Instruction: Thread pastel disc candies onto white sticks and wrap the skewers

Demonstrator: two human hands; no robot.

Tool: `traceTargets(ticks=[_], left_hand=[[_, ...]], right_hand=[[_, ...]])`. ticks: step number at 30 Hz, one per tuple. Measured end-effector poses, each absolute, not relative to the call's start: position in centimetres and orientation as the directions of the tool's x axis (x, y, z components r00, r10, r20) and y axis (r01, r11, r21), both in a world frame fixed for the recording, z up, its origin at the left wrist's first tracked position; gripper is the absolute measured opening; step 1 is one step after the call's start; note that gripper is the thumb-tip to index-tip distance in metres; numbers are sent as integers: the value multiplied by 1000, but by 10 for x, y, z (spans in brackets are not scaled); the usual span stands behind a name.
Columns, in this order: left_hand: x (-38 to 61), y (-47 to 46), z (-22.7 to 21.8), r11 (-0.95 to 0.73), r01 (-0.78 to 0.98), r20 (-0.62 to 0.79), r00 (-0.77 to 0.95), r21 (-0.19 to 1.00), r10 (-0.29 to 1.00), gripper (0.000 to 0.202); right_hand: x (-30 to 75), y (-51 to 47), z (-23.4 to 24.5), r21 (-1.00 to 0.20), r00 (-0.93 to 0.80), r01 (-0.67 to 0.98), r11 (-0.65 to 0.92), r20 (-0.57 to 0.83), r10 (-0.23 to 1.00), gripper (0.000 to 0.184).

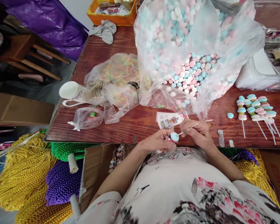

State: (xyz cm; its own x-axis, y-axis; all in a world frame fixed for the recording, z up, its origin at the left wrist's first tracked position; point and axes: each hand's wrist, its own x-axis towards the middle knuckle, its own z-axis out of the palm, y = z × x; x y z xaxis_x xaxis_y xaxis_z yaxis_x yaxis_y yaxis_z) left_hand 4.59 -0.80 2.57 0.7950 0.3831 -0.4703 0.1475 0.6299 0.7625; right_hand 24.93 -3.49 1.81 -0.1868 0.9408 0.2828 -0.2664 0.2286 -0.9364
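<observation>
Blue candy (175, 137) is sitting in the left hand (157, 143), fingers clamping on it, by the near edge of the counter (116, 130); white stick (181, 133) is meeting the candy, right hand's (198, 133) fingers pinching together on the stick; printed packet (169, 120) lying just beyond, candy skewers (260, 111) resting to the right

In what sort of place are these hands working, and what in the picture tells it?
Probably a small workshop or home workroom. A big plastic bag of pastel candy-like pieces, threaded sticks laid on the table, and heaps of shiny gold strands below suggest it.
</observation>
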Motion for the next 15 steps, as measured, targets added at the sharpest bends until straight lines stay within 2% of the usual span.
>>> traceTargets(ticks=[5,9,12,15], left_hand=[[48,-17,23,473,109,-440,589,874,678,40],[54,-23,24,141,258,-243,426,956,871,48],[57,-22,25,-105,478,-129,431,872,893,40],[57,-18,24,-151,547,-222,555,823,802,31]], right_hand=[[247,-44,8,-952,107,-209,224,206,973,13],[240,-46,3,-949,266,-212,235,175,948,13],[235,-47,3,-945,268,-219,243,181,946,15],[236,-48,7,-932,144,-212,293,266,953,17]])
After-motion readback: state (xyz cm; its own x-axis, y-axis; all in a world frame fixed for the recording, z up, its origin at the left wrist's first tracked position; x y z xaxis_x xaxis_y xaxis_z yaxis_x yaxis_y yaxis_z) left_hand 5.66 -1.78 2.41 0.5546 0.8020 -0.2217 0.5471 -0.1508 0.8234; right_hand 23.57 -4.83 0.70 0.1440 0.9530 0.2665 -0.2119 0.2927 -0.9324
